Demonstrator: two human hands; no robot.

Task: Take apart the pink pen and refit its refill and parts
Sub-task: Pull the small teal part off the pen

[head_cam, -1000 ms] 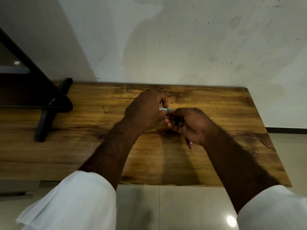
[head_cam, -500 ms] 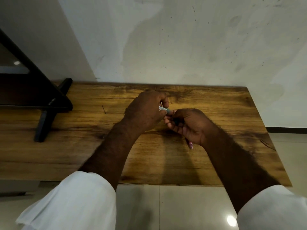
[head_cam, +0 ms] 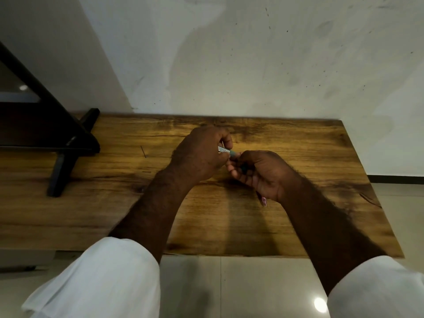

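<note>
The left hand (head_cam: pixel 202 157) pinches a pale part (head_cam: pixel 223 149) with a green tip, and the right hand (head_cam: pixel 266 175) grips the pink pen (head_cam: pixel 264 200).

Pink pen (head_cam: pixel 263 200) — mostly hidden, pale teal-tipped part (head_cam: pixel 226 151)

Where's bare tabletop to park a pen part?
Free: table right end, past the right hand; near strip between the forearms; stretch between black stand and left hand, bar a thin dark sliver. Crowded: centre, both hands gripping the pink pen.
</note>
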